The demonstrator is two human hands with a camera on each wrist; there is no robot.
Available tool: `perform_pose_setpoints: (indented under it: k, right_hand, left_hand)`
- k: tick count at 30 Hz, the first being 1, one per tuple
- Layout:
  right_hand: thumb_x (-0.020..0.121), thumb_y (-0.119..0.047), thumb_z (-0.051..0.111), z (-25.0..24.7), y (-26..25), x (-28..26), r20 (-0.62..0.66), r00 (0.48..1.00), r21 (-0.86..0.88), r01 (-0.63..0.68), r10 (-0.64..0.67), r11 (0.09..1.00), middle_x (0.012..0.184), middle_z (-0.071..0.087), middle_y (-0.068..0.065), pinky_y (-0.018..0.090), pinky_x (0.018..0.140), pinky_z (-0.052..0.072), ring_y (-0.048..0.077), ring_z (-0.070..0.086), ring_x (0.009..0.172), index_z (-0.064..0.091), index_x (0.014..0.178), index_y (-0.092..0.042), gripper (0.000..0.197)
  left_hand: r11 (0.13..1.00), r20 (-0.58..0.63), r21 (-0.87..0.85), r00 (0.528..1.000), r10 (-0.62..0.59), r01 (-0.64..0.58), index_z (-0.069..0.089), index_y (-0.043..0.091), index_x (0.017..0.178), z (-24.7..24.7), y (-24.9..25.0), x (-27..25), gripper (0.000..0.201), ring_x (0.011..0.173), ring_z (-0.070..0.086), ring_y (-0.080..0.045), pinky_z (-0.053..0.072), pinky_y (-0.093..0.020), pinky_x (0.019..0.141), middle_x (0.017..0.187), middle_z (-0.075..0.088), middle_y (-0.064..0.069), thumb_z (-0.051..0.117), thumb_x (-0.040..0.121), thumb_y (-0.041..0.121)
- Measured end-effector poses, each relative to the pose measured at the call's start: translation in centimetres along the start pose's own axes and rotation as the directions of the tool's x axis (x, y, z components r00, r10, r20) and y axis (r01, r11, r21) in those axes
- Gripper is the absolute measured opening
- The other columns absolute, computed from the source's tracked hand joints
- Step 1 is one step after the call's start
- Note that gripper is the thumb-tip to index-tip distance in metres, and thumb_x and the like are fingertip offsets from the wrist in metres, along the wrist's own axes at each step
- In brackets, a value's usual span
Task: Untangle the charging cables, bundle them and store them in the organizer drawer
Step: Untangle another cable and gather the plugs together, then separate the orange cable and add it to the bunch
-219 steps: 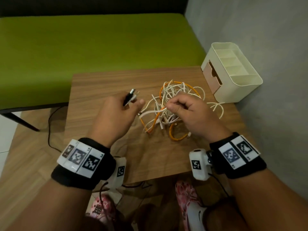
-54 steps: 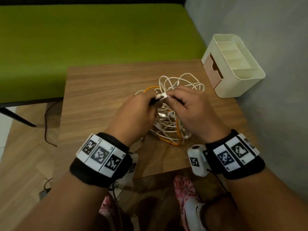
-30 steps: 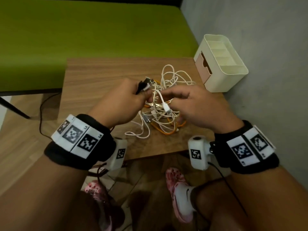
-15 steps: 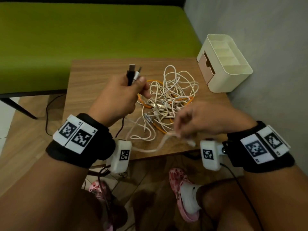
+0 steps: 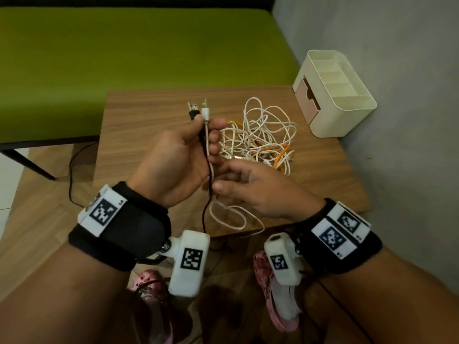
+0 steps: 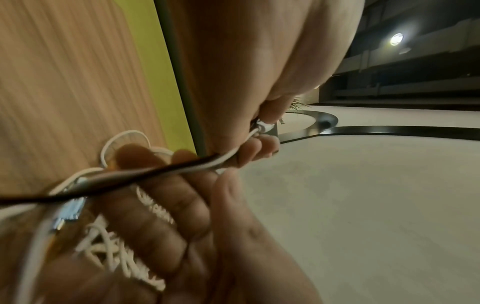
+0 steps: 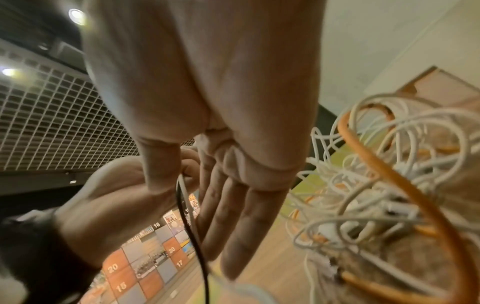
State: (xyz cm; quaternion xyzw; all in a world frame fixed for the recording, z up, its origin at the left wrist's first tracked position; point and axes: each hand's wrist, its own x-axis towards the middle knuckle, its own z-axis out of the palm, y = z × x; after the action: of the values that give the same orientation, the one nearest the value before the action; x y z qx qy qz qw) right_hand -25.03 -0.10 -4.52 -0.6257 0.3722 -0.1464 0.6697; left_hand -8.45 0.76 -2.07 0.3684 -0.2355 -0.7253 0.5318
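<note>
Standing upright in left hand: black cable, plug uppermost.

Black cable and white cable pulled out of the pile, plug ends up side by side: black USB plug left, white plug right, both upright above the left hand, which grips the two cords together. Black cord hangs straight down past the worktop edge; white cord loops loosely on the near edge. Tangled pile of white and orange cables lies mid-worktop, still knotted. Cream organizer at the far right corner, open top compartments, pink drawer facing the pile, looks shut.
</note>
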Motion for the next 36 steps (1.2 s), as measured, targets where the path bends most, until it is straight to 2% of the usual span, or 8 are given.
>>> perform_pose_setpoints:
  k: [3, 6, 11, 17, 21, 26, 31, 36]
  right_hand:
    - [0.099, -0.006, 0.052, 1.1, -0.3, -0.4, 0.197, 0.978, 0.189, -0.100, 0.062, 0.977, 0.096, 0.071, 0.013, 0.038, 0.073, 0.060, 0.022, 0.070, 0.086, 0.059, 0.106, -0.009, 0.010]
    - [0.100, -0.003, 0.049, 1.8, -0.7, -0.6, 0.341, 0.939, 0.276, -0.152, 0.052, 0.949, 0.102, 0.068, 0.018, 0.033, 0.069, 0.061, 0.023, 0.070, 0.087, 0.058, 0.111, -0.008, 0.015]
    - [0.097, -0.012, 0.060, 1.0, 0.1, 1.0, 0.029, 0.991, -0.025, -0.132, 0.133, 0.991, 0.100, 0.074, 0.010, 0.029, 0.067, 0.061, 0.012, 0.073, 0.086, 0.065, 0.116, -0.008, 0.020]
    - [0.090, -0.022, 0.070, -1.1, 2.3, 2.8, -0.262, 0.960, -0.618, -0.244, 0.096, 0.747, 0.083, 0.064, -0.019, 0.023, 0.080, 0.048, 0.002, 0.062, 0.081, 0.075, 0.100, -0.030, 0.014]
    - [0.090, -0.020, 0.069, -1.4, 2.8, 3.4, -0.333, 0.943, -0.714, -0.239, -0.019, 0.658, 0.099, 0.070, -0.006, 0.025, 0.091, 0.047, 0.010, 0.060, 0.096, 0.075, 0.109, -0.027, 0.021]
    - [0.086, -0.019, 0.069, -1.3, 3.1, 4.0, -0.351, 0.934, -0.786, -0.251, -0.073, 0.565, 0.102, 0.070, 0.002, 0.035, 0.090, 0.051, 0.018, 0.059, 0.103, 0.073, 0.107, -0.019, 0.021]
    - [0.088, -0.019, 0.066, -0.6, 2.8, 4.0, -0.274, 0.960, -0.882, -0.230, -0.050, 0.412, 0.111, 0.065, 0.005, 0.027, 0.079, 0.039, 0.025, 0.057, 0.107, 0.066, 0.107, -0.016, 0.019]
    - [0.090, -0.013, 0.057, -0.3, 3.0, 4.0, -0.321, 0.947, -0.871, -0.282, -0.030, 0.402, 0.105, 0.066, 0.008, 0.032, 0.076, 0.046, 0.030, 0.062, 0.099, 0.066, 0.109, -0.024, 0.023]
  left_hand:
    - [0.997, -0.023, 0.072, 1.000, -0.007, 0.009, 0.054, 0.008, 0.094, -0.8, 0.5, -0.4, 0.030, 0.052, 0.041, -0.005, 0.038, -0.016, 0.050, 0.067, 0.044, 0.004, 0.030, 0.105, 0.024]
    - [0.992, -0.018, 0.121, 0.999, -0.035, 0.037, 0.049, 0.011, 0.086, -1.5, 0.6, -1.2, 0.028, 0.046, 0.037, -0.005, 0.037, -0.017, 0.043, 0.062, 0.039, 0.003, 0.031, 0.105, 0.022]
    - [0.952, -0.154, 0.298, 0.988, -0.019, 0.065, 0.049, 0.016, 0.087, -3.6, 0.4, -1.4, 0.030, 0.045, 0.049, -0.010, 0.058, -0.037, 0.059, 0.056, 0.049, 0.002, 0.032, 0.106, 0.033]
    - [0.912, -0.259, 0.383, 0.965, -0.047, 0.147, 0.056, 0.013, 0.095, -5.1, -0.2, -0.2, 0.043, 0.048, 0.023, -0.008, 0.030, -0.025, 0.054, 0.058, 0.028, 0.006, 0.032, 0.103, 0.048]
    - [0.929, -0.231, 0.292, 0.959, -0.163, 0.228, 0.063, 0.003, 0.095, -5.3, -0.7, 0.5, 0.074, 0.046, 0.027, -0.007, 0.033, -0.024, 0.053, 0.058, 0.033, 0.005, 0.019, 0.099, 0.062]
    - [0.938, -0.253, 0.288, 0.960, -0.120, 0.193, 0.056, 0.009, 0.086, -4.9, -1.0, 1.1, 0.054, 0.045, 0.030, -0.006, 0.035, -0.024, 0.055, 0.058, 0.034, 0.005, 0.025, 0.104, 0.049]
    - [0.948, -0.236, 0.285, 0.969, -0.076, 0.144, 0.055, 0.011, 0.090, -4.6, -1.0, 1.5, 0.038, 0.050, 0.045, -0.008, 0.044, -0.024, 0.056, 0.060, 0.045, 0.002, 0.033, 0.106, 0.038]
    - [0.941, -0.203, 0.323, 0.979, -0.030, 0.096, 0.054, 0.015, 0.095, -4.5, -0.7, 1.4, 0.030, 0.064, 0.063, -0.013, 0.054, -0.030, 0.062, 0.067, 0.059, 0.002, 0.034, 0.106, 0.034]
